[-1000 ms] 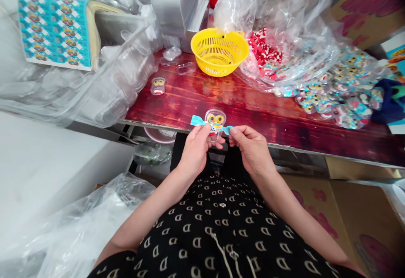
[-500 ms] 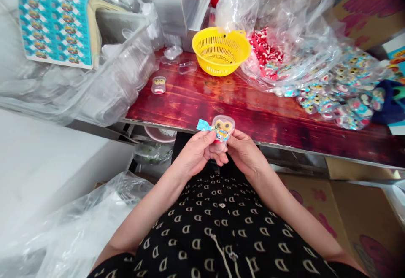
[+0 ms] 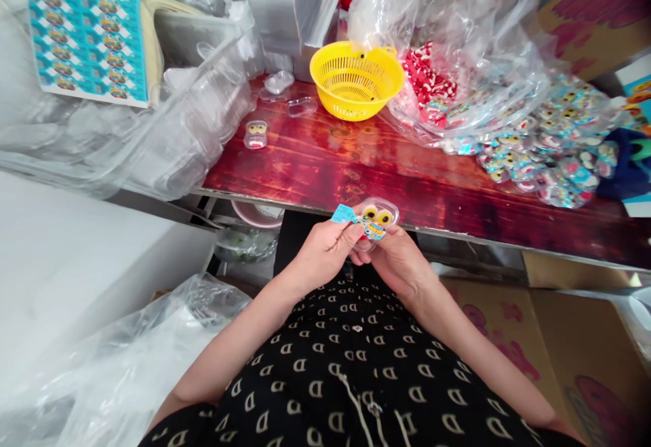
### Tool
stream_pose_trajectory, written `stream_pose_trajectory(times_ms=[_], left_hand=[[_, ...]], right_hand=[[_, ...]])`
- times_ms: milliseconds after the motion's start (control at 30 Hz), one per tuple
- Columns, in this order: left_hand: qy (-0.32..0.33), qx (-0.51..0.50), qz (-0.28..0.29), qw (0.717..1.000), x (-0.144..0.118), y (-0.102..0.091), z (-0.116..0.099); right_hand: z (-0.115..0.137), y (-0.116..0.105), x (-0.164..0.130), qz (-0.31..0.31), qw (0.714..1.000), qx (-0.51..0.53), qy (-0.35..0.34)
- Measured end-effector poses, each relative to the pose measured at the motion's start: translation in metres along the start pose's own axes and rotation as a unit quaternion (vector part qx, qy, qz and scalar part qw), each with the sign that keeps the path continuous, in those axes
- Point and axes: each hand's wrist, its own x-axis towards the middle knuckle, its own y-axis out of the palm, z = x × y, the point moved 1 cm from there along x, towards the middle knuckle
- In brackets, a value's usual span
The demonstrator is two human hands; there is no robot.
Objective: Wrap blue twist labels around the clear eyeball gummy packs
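Both hands meet just in front of the worktop (image 3: pixel 432 189) edge: the left hand (image 3: pixel 325 254) pinches the blue sticker strip (image 3: pixel 344 214), the right hand (image 3: pixel 399 264) grips the clear toy capsule (image 3: pixel 377 218) with two yellow eyes. Beyond them a second capsule (image 3: pixel 255 133) lies on the red wood. A yellow basket (image 3: pixel 356 81) stands further back, beside an open plastic bag (image 3: pixel 447 47) of red-and-white pieces. Finished capsules (image 3: pixel 544 155) pile at right. A blue sticker sheet (image 3: pixel 84 40) lies at left; its print is unreadable.
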Motion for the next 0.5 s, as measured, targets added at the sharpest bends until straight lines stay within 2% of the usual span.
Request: stream_pose_trajectory(times_ms=[133,267,333,400,500], left_hand=[[0.022,0.077,0.0,0.997,0.0,0.0,-0.001],[0.021,0.108,0.042,0.993,-0.001,0.001,-0.003],[0.015,0.111,0.055,0.992,0.0,0.002,0.0],[0.002,0.091,0.043,0.995,0.001,0.003,0.005],[-0.006,0.026,-0.007,1.0,0.002,0.004,0.015]], right_hand=[[-0.001,-0.005,0.001,0.024,1.0,-0.017,0.002],[-0.003,-0.006,0.002,0.085,0.996,-0.012,-0.007],[-0.005,-0.005,0.004,0.093,0.995,-0.009,-0.018],[-0.008,-0.006,0.006,0.052,0.998,-0.018,-0.038],[-0.008,-0.011,0.006,-0.046,0.994,-0.062,-0.077]])
